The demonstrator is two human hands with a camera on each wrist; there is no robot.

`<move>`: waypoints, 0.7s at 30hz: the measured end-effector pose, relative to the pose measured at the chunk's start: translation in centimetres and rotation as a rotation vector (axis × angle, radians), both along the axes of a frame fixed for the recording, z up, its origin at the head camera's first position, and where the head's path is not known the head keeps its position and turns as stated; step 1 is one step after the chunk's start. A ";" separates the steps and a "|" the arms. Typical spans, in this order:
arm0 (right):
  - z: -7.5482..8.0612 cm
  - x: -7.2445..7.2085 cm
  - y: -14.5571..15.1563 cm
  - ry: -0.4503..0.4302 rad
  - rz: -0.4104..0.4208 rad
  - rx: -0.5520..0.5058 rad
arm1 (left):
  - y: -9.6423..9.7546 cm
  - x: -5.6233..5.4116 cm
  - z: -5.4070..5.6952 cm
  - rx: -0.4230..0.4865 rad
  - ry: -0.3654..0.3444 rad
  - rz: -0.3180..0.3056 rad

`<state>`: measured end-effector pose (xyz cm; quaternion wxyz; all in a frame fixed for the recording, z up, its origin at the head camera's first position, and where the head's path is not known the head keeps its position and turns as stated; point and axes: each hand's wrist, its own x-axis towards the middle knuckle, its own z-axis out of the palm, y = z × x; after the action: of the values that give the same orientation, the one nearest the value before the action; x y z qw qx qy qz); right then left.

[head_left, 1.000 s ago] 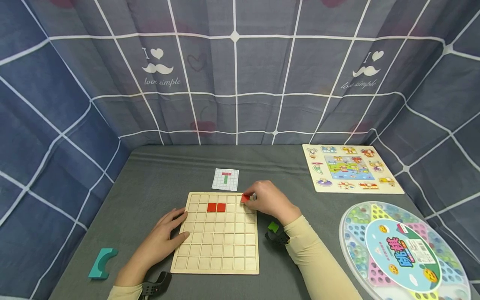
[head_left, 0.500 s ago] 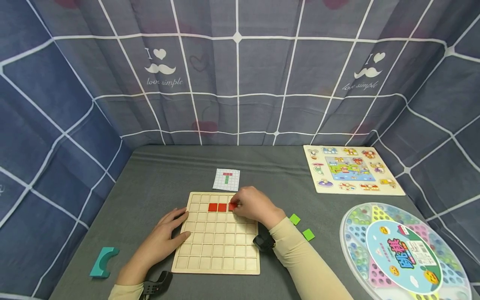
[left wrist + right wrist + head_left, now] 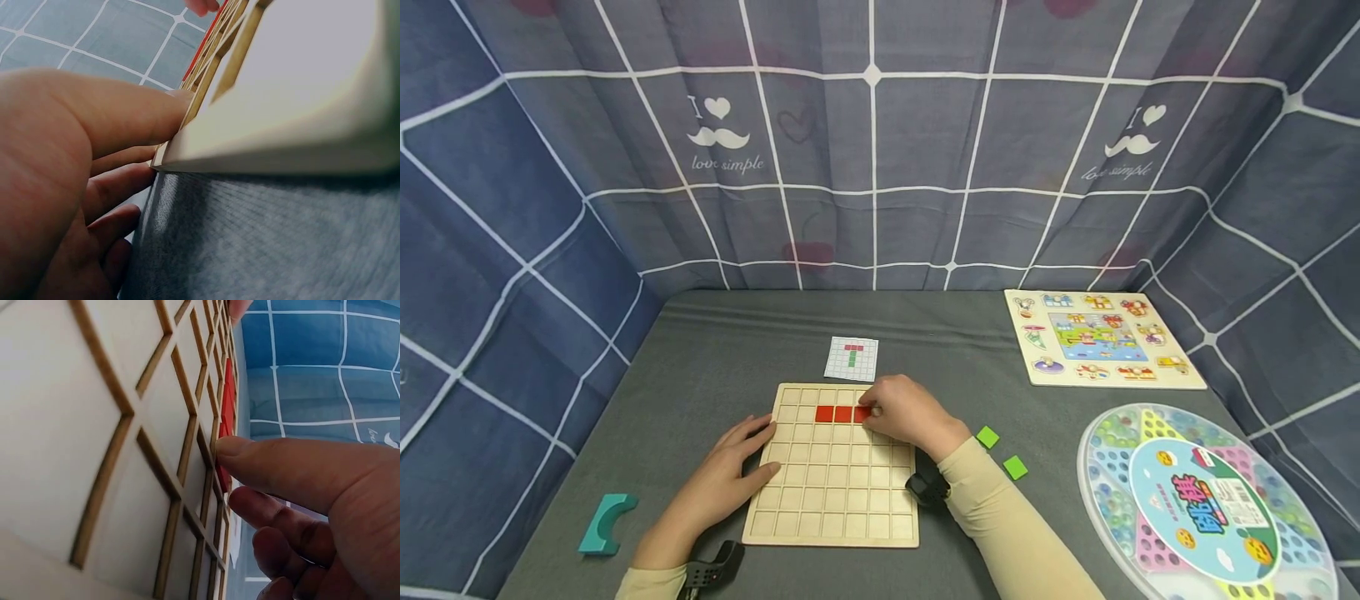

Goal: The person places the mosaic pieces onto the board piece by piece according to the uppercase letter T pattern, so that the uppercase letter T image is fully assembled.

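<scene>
A wooden grid board (image 3: 831, 500) lies on the table, with three red square tiles (image 3: 824, 414) side by side in its second row from the top. At the rightmost red tile (image 3: 223, 464), my right hand (image 3: 910, 412) pinches with thumb and index finger; the thumb tip overlaps its face in the right wrist view. My left hand (image 3: 722, 467) rests along the board's left edge, fingers extended and thumb (image 3: 144, 115) over the rim. Beyond the board lies a small grid card (image 3: 852, 359) printed with a red and green T shape.
Two green square tiles (image 3: 988, 437) lie right of the board, near my right forearm. A teal arch block (image 3: 606, 525) sits at left. A picture puzzle board (image 3: 1105, 337) and a round game box (image 3: 1210, 500) occupy the right side. Grid-patterned curtains (image 3: 820, 225) enclose the table.
My right hand has moved left from the board's top right corner, bringing the third red tile beside the other two. Both green tiles now show. My left hand keeps its place.
</scene>
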<state>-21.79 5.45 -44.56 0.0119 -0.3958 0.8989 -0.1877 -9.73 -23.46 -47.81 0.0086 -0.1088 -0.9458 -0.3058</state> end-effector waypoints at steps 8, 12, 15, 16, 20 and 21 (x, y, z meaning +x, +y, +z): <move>0.7 0.8 2.1 -0.026 -0.037 -0.066 | 0.1 0.0 0.2 -0.008 -0.006 0.002; 0.9 1.5 3.9 -0.047 -0.068 -0.076 | 0.2 -0.1 0.3 -0.010 0.002 0.002; 0.8 1.9 5.3 -0.069 -0.104 -0.063 | 0.1 -0.1 0.2 -0.009 -0.007 0.004; 0.7 2.1 5.8 -0.074 -0.114 -0.060 | 0.1 -0.1 0.2 -0.010 -0.011 0.006; 0.5 2.6 7.7 -0.078 -0.153 -0.057 | 0.0 -0.1 -0.1 -0.007 -0.020 0.008; 0.5 2.7 8.1 -0.075 -0.160 -0.061 | 0.0 -0.1 -0.2 -0.006 -0.019 0.007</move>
<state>-19.14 13.58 -44.09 0.0184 -0.3154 0.9204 -0.2302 -9.86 -23.49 -47.97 0.0004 -0.1024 -0.9472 -0.3040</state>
